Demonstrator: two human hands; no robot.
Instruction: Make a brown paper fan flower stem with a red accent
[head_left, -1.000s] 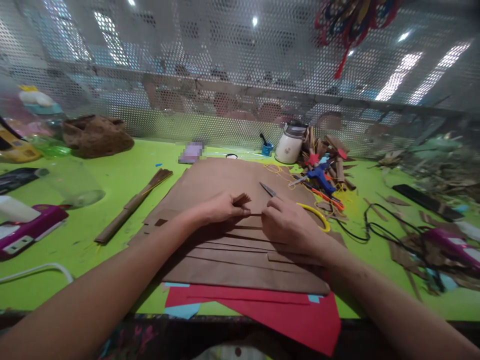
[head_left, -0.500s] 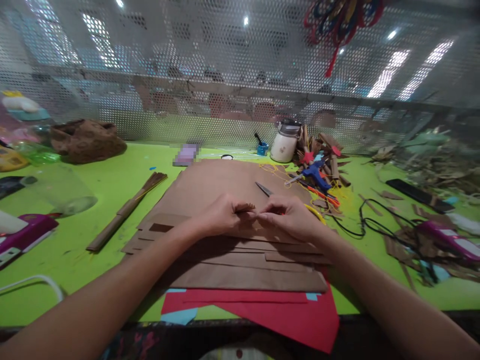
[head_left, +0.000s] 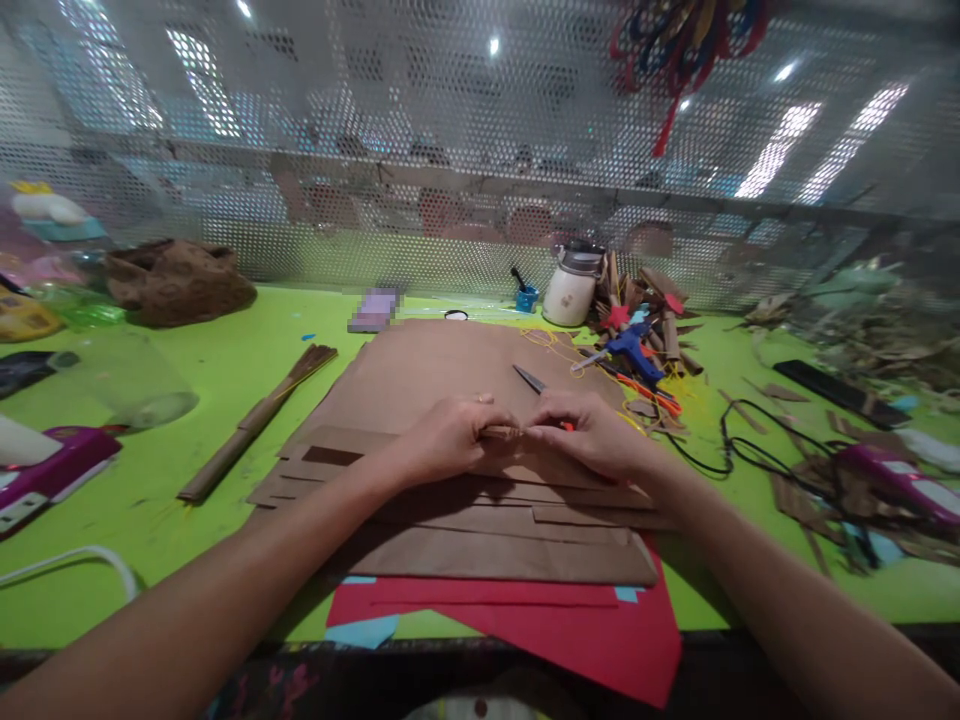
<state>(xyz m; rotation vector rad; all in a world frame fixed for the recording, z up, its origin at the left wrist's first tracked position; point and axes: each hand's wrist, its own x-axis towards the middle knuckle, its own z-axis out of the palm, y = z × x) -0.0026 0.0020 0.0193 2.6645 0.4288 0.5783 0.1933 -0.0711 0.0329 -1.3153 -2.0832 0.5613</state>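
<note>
Both hands meet above a stack of brown paper sheets [head_left: 435, 365]. My left hand [head_left: 457, 435] is closed around a small folded piece of brown paper [head_left: 501, 432], whose ridged end sticks out past the fingers. Thumb and fingertips of my right hand [head_left: 581, 425] are pinched together at that end. Scissors [head_left: 529, 378] lie on the sheets just behind my right hand, blades pointing away to the left, with the handles partly hidden. Under the stack's near edge lies red paper [head_left: 585, 630].
A tied brown paper bundle [head_left: 255, 425] lies on the left. Behind on the right are a blue glue gun [head_left: 634, 350], a white jar [head_left: 571, 288] and paper scraps. A black cable [head_left: 727, 440] loops at right. Perforated metal [head_left: 420, 190] closes off the back.
My left hand has turned, so the folded paper piece now points toward my right hand. The right fingertips have shifted slightly to the right and stay pinched at its end.
</note>
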